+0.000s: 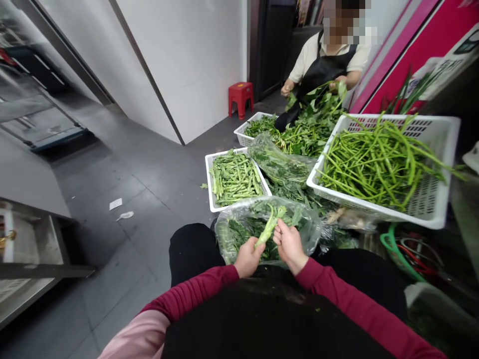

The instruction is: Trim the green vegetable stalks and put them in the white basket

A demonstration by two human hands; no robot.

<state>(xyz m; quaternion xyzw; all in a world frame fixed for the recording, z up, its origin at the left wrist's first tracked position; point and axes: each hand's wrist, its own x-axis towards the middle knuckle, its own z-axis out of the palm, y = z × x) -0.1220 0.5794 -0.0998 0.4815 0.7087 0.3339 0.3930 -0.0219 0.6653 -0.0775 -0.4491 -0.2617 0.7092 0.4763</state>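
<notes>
Over a clear plastic bag [220, 234] of leafy greens, my left hand [249, 257] is closed round the lower end of a pale green vegetable stalk [268, 230]. The stalk slants up to the right and has small leaves at its top. My right hand [289, 243] has its fingers curled in a pinch against the stalk's upper side; its fingertips are partly hidden. Just beyond the bag, a white basket [209, 184] holds trimmed green stalks [236, 178].
A larger white basket [441, 199] of long thin green stems [377, 167] stands at right. Across the heaped greens [310, 124], a co-worker [325, 65] handles leafy stems. A red stool [240, 94] is by the wall. Paper scraps [116, 203] lie on the floor at left.
</notes>
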